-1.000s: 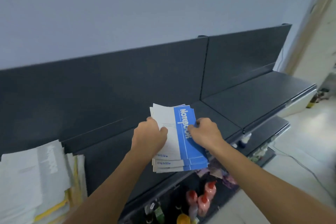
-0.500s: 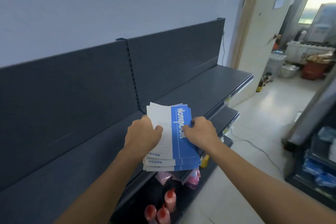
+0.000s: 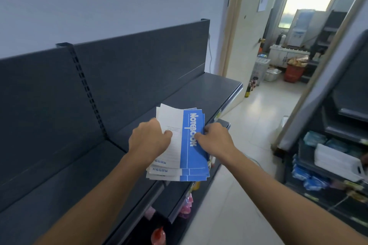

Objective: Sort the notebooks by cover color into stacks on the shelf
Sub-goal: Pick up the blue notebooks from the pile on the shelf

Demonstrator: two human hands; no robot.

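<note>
A stack of blue-and-white notebooks (image 3: 184, 145), labelled "Notebook", is gripped by the left hand (image 3: 150, 140) and right hand (image 3: 216, 138) above the shelf (image 3: 209, 87).

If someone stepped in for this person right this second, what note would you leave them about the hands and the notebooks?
Left hand: grips the white side of the fanned pile of blue-and-white paper notebooks.
Right hand: pinches its blue side.
Pile: over the front edge of the dark grey metal shelf; contact unclear.
Done: blue covers gathered.
Left: set them down as one stack; other colours are out of view.
</note>
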